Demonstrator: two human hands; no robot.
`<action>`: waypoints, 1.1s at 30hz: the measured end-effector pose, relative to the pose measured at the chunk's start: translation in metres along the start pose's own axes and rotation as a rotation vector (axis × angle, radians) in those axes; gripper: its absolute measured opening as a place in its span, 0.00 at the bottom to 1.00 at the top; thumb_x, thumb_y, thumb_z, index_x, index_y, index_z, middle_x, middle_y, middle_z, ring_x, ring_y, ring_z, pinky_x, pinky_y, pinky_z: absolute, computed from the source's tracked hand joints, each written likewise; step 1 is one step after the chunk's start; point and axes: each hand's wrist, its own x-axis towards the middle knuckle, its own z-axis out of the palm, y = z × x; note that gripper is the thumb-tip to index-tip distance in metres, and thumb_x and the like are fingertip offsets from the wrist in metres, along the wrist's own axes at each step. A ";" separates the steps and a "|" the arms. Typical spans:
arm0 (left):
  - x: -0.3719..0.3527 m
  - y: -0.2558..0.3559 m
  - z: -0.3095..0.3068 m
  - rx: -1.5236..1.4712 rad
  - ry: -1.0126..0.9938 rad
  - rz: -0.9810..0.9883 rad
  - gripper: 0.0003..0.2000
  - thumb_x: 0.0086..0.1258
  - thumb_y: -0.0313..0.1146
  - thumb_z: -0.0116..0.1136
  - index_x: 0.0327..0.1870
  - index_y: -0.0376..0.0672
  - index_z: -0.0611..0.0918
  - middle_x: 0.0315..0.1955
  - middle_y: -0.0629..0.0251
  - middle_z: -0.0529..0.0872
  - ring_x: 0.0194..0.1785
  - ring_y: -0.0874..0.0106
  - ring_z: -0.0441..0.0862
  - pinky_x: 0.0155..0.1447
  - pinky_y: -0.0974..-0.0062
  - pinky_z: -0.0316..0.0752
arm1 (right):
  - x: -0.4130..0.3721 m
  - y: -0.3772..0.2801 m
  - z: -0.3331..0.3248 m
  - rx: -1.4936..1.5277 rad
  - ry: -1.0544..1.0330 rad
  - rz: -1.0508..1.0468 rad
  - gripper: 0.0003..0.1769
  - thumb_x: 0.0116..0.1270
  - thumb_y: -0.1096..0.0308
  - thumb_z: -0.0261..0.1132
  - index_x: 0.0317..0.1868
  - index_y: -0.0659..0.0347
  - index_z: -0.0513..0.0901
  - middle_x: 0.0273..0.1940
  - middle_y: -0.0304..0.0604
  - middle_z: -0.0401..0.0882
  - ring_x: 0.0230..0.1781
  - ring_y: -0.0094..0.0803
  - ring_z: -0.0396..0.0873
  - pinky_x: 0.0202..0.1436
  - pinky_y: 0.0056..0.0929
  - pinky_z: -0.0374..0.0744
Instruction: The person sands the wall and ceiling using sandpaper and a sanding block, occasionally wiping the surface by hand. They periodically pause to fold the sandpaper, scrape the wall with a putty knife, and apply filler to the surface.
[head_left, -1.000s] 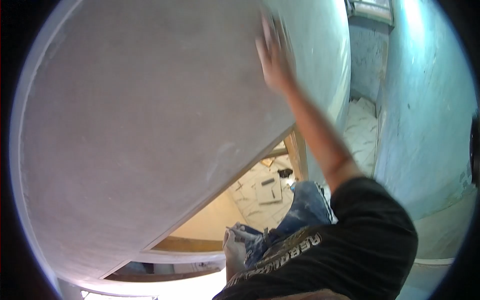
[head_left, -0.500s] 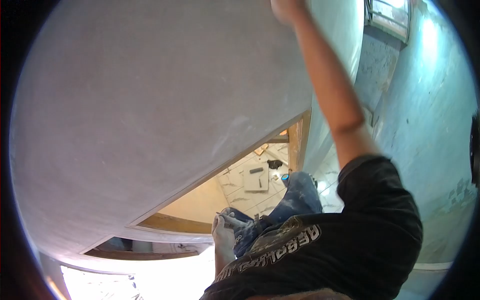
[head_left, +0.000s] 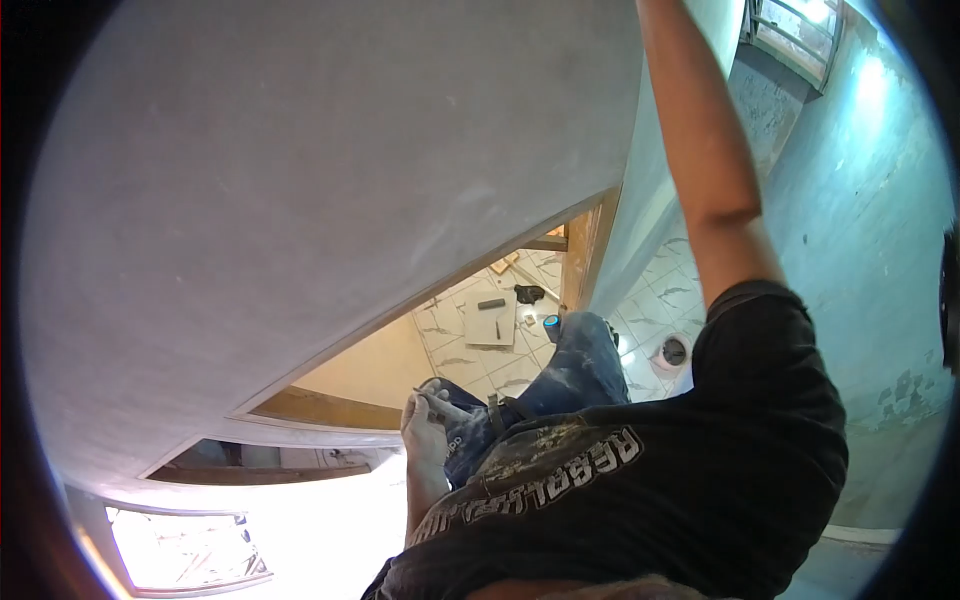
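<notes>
Right arm [head_left: 705, 140] raised by grey wall [head_left: 300, 180], its hand out of view, state unknown, left hand [head_left: 428, 408] curled by jeans [head_left: 585, 365], grip unclear, roller [head_left: 491, 304] on board [head_left: 482, 329].

grey wall [head_left: 330, 180] | smooth, faint pale scuffs | above wood-framed opening [head_left: 592, 240]

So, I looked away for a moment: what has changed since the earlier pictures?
The right forearm has risen, carrying the right hand out of view; a round container now shows. The left hand stays low, the roller still on its board.
</notes>
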 end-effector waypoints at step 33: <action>-0.013 0.005 -0.002 0.076 0.051 0.130 0.12 0.75 0.37 0.50 0.44 0.36 0.81 0.30 0.65 0.81 0.32 0.77 0.79 0.31 0.79 0.76 | -0.001 -0.083 0.081 -0.176 0.066 -0.131 0.33 0.76 0.48 0.38 0.67 0.67 0.60 0.64 0.62 0.63 0.66 0.54 0.61 0.68 0.48 0.60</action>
